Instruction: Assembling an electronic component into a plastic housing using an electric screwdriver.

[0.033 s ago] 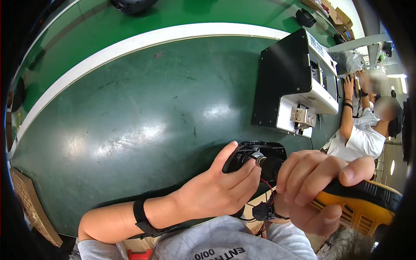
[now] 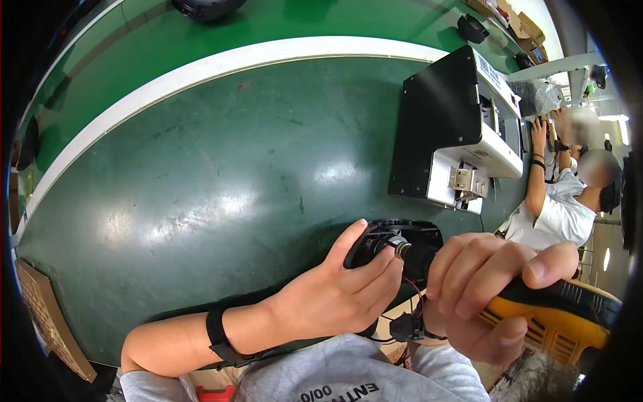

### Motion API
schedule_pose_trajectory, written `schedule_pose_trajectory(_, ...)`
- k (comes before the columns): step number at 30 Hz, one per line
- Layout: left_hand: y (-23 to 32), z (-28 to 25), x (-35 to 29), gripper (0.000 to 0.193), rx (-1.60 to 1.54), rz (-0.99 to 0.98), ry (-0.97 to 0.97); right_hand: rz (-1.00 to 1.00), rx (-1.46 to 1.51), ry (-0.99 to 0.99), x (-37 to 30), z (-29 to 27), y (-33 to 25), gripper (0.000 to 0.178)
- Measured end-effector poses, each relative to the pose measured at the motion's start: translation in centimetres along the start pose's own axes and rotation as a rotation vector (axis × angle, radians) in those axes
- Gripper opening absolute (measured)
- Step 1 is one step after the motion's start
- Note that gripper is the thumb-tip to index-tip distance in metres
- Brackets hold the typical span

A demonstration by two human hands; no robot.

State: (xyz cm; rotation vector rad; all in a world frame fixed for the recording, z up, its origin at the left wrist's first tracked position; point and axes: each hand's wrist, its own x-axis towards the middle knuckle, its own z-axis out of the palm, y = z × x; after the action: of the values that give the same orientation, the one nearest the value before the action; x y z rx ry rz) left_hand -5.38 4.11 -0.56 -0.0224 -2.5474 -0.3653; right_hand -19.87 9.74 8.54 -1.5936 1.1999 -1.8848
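Observation:
My left hand point(image 2: 335, 289) is closed round a black plastic housing point(image 2: 425, 233) near the table's front edge. The thumb lies along its left rim and the fingers press by a shiny round metal part point(image 2: 402, 248) inside it. In my right hand point(image 2: 475, 291) is a yellow and black power screwdriver point(image 2: 546, 325), held from above with its front end turned left, toward the housing. My fingers hide much of that front end, and I cannot tell whether its tip touches the metal part. A thin red wire point(image 2: 418, 289) hangs below the housing.
Beyond my hands, to the right, stands a black and white machine point(image 2: 439, 120) with a metal block on its front. A white strip point(image 2: 281, 52) borders the green table point(image 2: 221, 147). A brown slab point(image 2: 53, 321) is at the lower left. Other people sit at the far right.

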Motion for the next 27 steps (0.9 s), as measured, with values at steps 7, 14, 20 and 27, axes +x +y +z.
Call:
schedule_pose_trajectory(7,0.2,0.0,0.6,0.029,-0.027,-0.015,-0.024,0.071,0.006,-0.062,0.5,-0.8,-0.5,0.037)
schedule_pose_trajectory(14,-0.2,-0.5,0.4,0.028,-0.058,-0.050,-0.035,0.171,0.025,-0.072,0.7,-0.7,-0.3,0.037)
schedule_pose_trajectory(20,-0.4,-0.6,0.3,0.024,-0.112,-0.047,-0.005,0.168,0.043,0.001,0.4,-0.2,0.2,0.039)
schedule_pose_trajectory(27,0.1,-0.5,0.3,0.026,-0.092,0.008,-0.006,0.242,0.066,-0.030,0.7,-2.3,-1.5,0.056)
